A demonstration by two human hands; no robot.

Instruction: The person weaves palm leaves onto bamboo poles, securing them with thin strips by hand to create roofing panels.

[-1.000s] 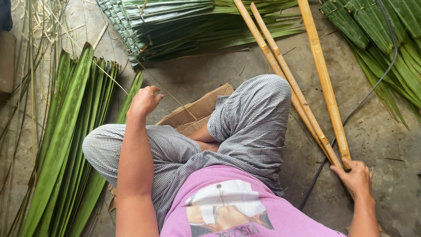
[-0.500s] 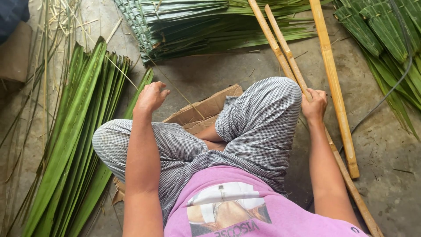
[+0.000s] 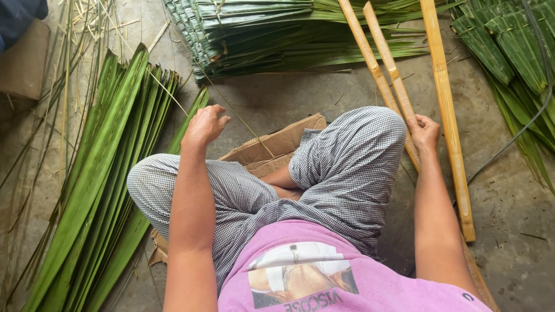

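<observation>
Right hand at three o'clock, fingers wrapped around a bamboo strip slanting toward twelve. Left hand at ten o'clock, fingers loosely curled, holding nothing, just beside long green leaves.

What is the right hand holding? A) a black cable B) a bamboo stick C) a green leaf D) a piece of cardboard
B: the right hand is closed around a bamboo stick beside the knee, while the green leaves, the cardboard and the black cable lie apart from it.
</observation>
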